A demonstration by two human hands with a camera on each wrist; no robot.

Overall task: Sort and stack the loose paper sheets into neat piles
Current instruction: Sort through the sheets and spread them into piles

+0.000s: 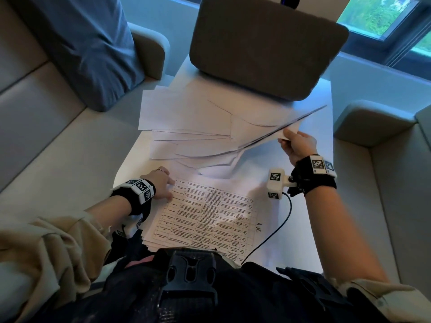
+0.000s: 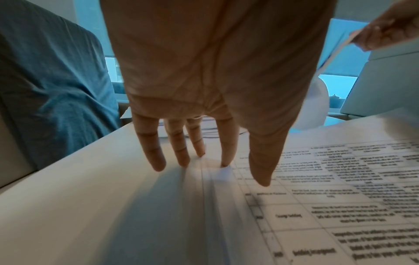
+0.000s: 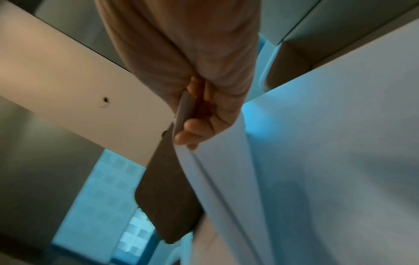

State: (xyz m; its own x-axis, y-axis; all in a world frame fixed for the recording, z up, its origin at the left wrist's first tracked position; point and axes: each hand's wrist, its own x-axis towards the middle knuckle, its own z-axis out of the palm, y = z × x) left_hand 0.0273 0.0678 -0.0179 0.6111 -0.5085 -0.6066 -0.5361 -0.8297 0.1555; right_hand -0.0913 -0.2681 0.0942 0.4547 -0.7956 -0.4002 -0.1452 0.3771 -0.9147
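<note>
A lounge-like office nook: padded bench seats flank a white table below a window.

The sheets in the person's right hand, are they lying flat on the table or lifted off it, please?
Lifted. The right hand pinches the sheets at one corner, so their edge slants up above the loose paper spread flat on the table.

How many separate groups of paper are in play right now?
3. A printed pile near the body, steadied by the left hand; a loose blank spread farther out; a batch lifted by the right hand. Sheets underneath may be hidden.
</note>
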